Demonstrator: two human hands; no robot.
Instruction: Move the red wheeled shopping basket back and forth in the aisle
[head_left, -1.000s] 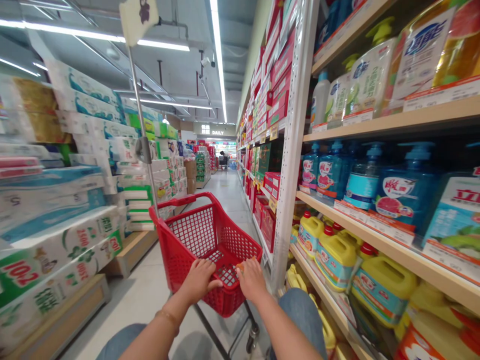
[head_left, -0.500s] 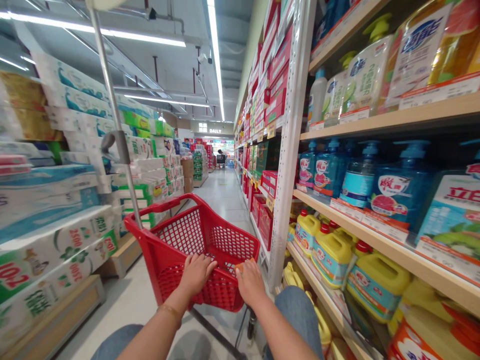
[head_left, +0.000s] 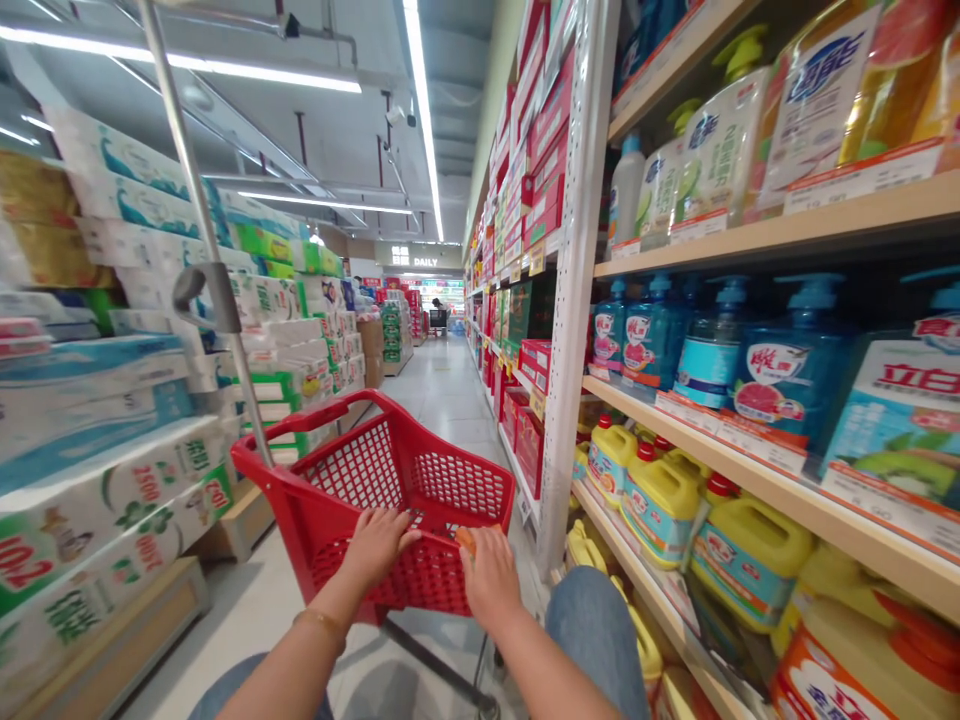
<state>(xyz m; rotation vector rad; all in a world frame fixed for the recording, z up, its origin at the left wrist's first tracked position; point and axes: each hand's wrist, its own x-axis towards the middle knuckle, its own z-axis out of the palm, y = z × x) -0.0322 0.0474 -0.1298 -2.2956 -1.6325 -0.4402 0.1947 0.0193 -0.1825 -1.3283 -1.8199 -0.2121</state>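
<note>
Red shopping cart (head_left: pixel 307 525), stiff plastic, standing between stacked packs and shelving.
Left of cart: paper packs (head_left: pixel 120 480). At its left corner: metal pole (head_left: pixel 184 130), top cut off. Cart: probably light, apt to roll; best held by rim. Left hand (head_left: pixel 375 545): fingers curled over near rim. Right hand (head_left: pixel 489 572): closed over same rim, beside orange item (head_left: pixel 466 541), partly covered, unidentifiable. Cart wheels (head_left: pixel 487 708): mostly hidden. Right of cart: shelving (head_left: pixel 735 238), bottles (head_left: pixel 772 375).

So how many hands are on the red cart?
2. The left hand lies over the near rim of the cart; the right hand is farther right on that rim, by an orange thing. Some fingertips may be hidden.
</note>
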